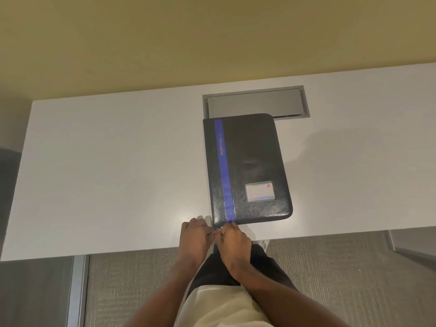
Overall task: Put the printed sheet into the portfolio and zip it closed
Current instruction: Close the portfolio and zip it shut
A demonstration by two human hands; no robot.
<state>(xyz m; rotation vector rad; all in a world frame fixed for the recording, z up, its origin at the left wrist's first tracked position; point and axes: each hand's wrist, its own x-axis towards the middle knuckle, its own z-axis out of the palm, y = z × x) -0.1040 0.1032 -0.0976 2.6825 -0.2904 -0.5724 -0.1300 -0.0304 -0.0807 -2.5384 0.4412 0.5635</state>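
A black portfolio (pixel 254 161) with a blue stripe and a small label card lies closed and flat on the white table (pixel 118 161). Both hands meet at its near left corner. My right hand (pixel 233 241) pinches the small metal zip pull (pixel 218 229) at that corner. My left hand (pixel 194 234) sits just left of it, fingers curled against the same corner. No printed sheet shows anywhere.
A grey recessed cable hatch (pixel 256 102) sits in the table just behind the portfolio. The table's near edge runs right under my hands, with grey carpet (pixel 342 279) below. A yellow wall stands behind the table.
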